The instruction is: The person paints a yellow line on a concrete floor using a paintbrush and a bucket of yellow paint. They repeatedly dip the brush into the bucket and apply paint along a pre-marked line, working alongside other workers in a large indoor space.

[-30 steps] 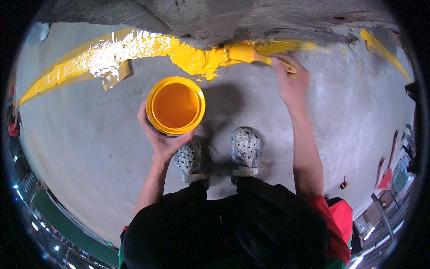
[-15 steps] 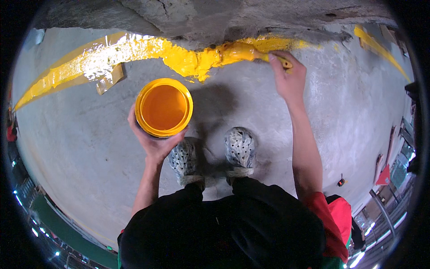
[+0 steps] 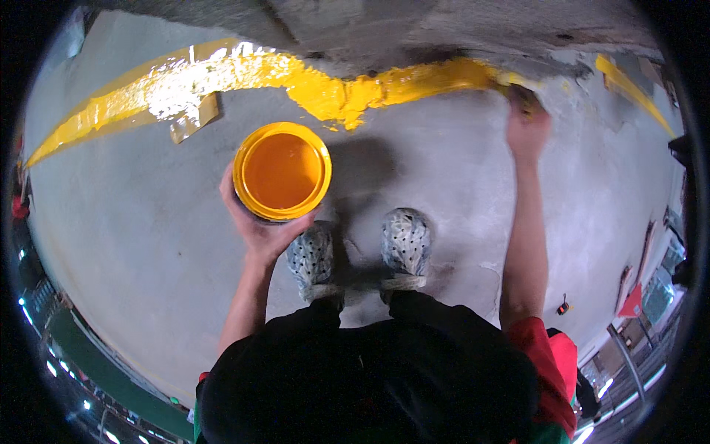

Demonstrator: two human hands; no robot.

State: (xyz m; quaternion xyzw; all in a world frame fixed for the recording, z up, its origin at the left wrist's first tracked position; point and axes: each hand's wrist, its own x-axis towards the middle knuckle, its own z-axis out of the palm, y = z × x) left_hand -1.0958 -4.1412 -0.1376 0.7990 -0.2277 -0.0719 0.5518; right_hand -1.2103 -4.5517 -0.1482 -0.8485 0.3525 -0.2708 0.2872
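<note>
The left hand (image 3: 260, 231) cups a yellow-rimmed can (image 3: 322, 173) of paint (image 3: 281, 170) above the grey floor (image 3: 444, 163), fingers curled around its side. The right hand (image 3: 529, 135) has its fingers pinching a blurred brush (image 3: 526, 112) beside the yellow stripe's (image 3: 325, 92) right end.

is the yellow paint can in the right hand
No, the left hand grips the yellow paint can, while the right hand is at the far end of the yellow stripe.

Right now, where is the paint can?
In the head view, the paint can is left of centre, held in the left hand, between the yellow stripe and left shoe.
</note>
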